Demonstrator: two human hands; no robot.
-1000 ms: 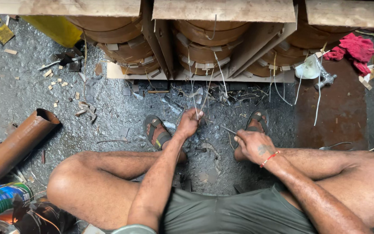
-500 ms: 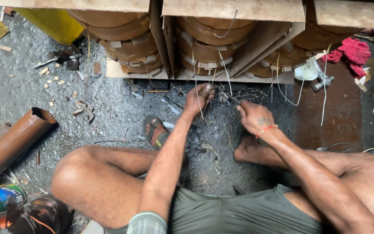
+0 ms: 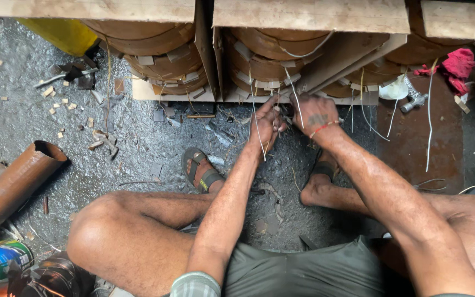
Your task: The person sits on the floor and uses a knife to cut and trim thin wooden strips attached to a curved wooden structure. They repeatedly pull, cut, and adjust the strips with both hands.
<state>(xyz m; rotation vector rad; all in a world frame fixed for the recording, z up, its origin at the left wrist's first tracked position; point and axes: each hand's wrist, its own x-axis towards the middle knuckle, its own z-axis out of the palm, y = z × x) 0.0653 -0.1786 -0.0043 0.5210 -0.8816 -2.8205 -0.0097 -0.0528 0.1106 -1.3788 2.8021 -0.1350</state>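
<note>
Two hands up close together at far edge of floor patch, right below stacked round wooden frames (image 3: 259, 60) under plank (image 3: 309, 14). Left hand (image 3: 268, 124): grip pinched tight on thin pale strips (image 3: 255, 118), fingers curled, strips running up to frame stack and trailing down past wrist. Right hand (image 3: 315, 115): grip closed too, knuckles up, on strips at frame edge; exact strand can't tell, fingers hidden. Hands just beside each other, nearly touching. Red thread band (image 3: 325, 127) on right wrist. Sandalled left foot (image 3: 202, 171) on wet grey floor (image 3: 23, 126) between knees & frames. Brown pipe (image 3: 12, 190) at left edge, wood chips (image 3: 56, 102) nr far left. Red cloth (image 3: 457, 63) far right corner.
</note>
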